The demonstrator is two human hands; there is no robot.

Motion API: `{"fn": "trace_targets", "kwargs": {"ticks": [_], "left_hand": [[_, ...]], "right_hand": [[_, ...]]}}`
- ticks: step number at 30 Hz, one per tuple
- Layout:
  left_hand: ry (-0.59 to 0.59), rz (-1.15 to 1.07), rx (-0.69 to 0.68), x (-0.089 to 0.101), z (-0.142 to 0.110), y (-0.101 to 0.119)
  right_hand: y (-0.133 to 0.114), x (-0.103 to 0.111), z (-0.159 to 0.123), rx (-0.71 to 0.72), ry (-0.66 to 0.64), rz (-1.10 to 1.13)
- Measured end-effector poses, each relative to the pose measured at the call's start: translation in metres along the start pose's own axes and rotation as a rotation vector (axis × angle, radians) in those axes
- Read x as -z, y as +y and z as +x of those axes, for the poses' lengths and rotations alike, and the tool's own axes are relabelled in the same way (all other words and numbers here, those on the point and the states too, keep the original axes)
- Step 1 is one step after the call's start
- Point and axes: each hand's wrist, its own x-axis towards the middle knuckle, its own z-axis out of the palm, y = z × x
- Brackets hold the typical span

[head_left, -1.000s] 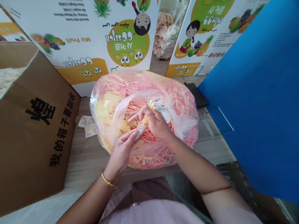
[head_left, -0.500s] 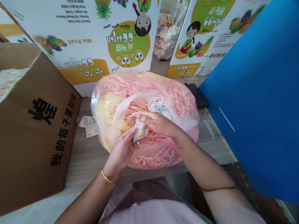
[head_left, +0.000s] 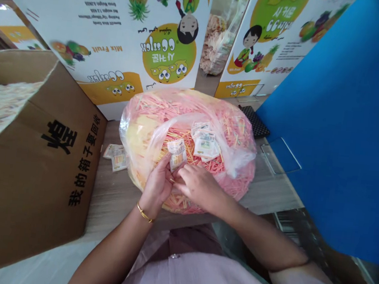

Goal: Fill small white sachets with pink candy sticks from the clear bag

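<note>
A big clear plastic bag [head_left: 144, 128] stuffed with pink, orange and yellow sticks lies on the wooden table in front of me. My left hand [head_left: 158, 184] pinches a small clear printed packet [head_left: 176, 153] upright over the bag. My right hand [head_left: 198, 186] is closed beside it, fingertips touching the packet's lower edge. A few more small packets [head_left: 205, 142] rest on top of the bag just beyond my hands. A gold bangle is on my left wrist.
An open brown cardboard box [head_left: 36, 163] with black characters stands at the left. White printed fruit cartons [head_left: 118, 41] rise behind the bag. Two small packets [head_left: 117, 156] lie on the table left of the bag. A blue panel [head_left: 339, 120] fills the right.
My right hand has come down from the top of the bag to the near side, meeting my left hand. The packet now stands upright in my left fingers.
</note>
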Motion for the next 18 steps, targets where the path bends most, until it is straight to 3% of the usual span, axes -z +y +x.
{"fn": "trace_targets", "kwargs": {"ticks": [2, 4, 8, 11, 14, 18], "left_hand": [[-0.013, -0.007, -0.046, 0.002, -0.001, -0.003], [-0.038, 0.009, -0.09, 0.004, -0.002, -0.004], [-0.125, 0.099, -0.199, 0.008, -0.006, -0.007], [-0.157, 0.162, -0.244, 0.01, -0.01, -0.009], [-0.174, 0.195, -0.247, 0.012, -0.012, -0.011], [-0.181, 0.219, -0.262, 0.014, -0.014, -0.01]], "right_hand": [[-0.002, -0.017, -0.007, -0.006, 0.039, -0.025], [0.003, -0.016, -0.008, -0.026, 0.123, 0.091], [0.016, 0.028, -0.001, -0.068, 0.457, 0.378], [0.021, 0.055, 0.01, -0.058, 0.616, 0.398], [0.025, 0.055, 0.02, -0.063, 0.602, 0.402], [0.028, 0.041, 0.026, -0.077, 0.371, 0.561]]}}
